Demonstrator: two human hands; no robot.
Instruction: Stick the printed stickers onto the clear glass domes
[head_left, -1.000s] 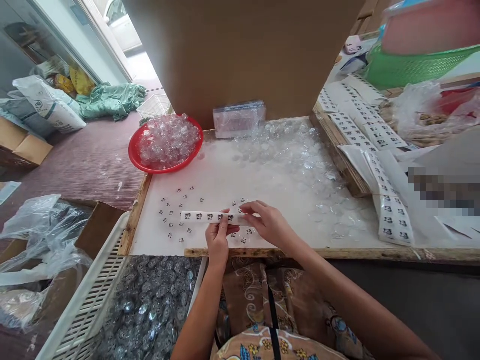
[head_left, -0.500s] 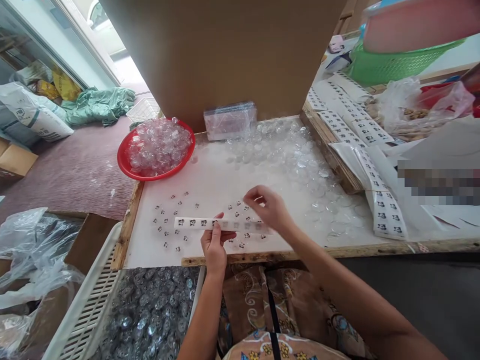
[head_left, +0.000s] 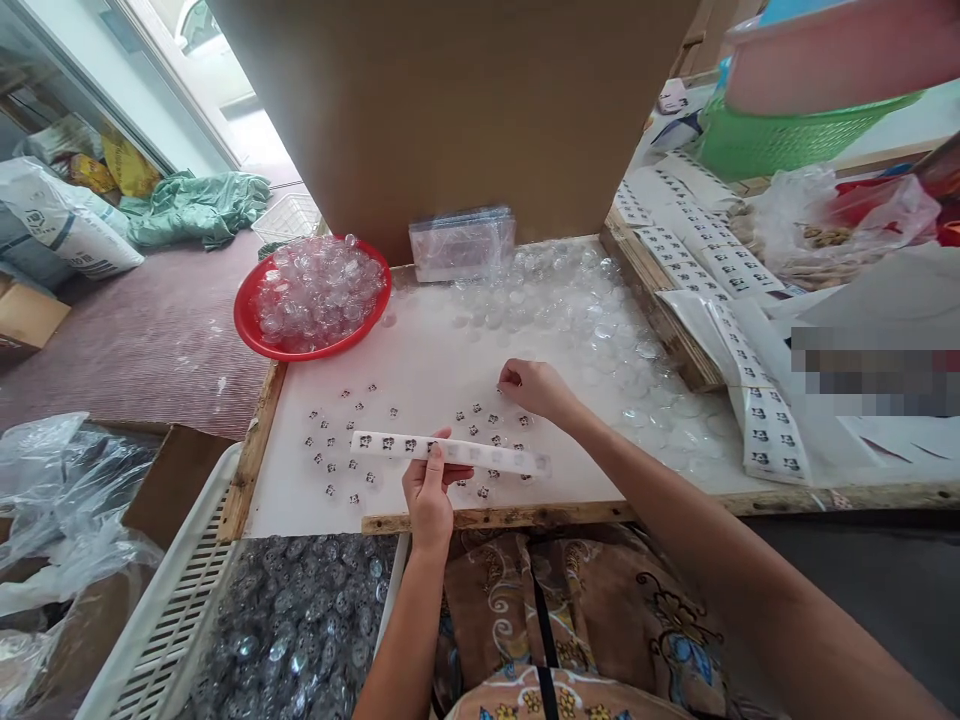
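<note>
My left hand point(head_left: 430, 490) pinches a white sticker strip point(head_left: 382, 442) between thumb and fingers, level above the table's front edge. Dark panda-like prints line the strip's left part; its right part looks bare. My right hand point(head_left: 534, 387) is closed in a pinch low over the white tabletop point(head_left: 420, 360). A small dark panda sticker point(head_left: 500, 388) shows at its fingertips, mostly hidden by them. Around the strip lie several clear discs with panda stickers point(head_left: 478, 408), in one group on the left and another beneath my right hand.
A red bowl point(head_left: 313, 352) heaped with clear domed pieces stands back left. More clear pieces point(head_left: 600, 320) spread across the table's right side. A wooden rail point(head_left: 664, 310) borders sticker sheets point(head_left: 757, 400). A large cardboard sheet point(head_left: 457, 110) rises behind. Below left, a white crate point(head_left: 169, 600) holds finished-looking pieces.
My right hand has moved slightly up and away from the strip's right end, and its fingers are now pinched close to the tabletop. My left hand and the strip have barely moved.
</note>
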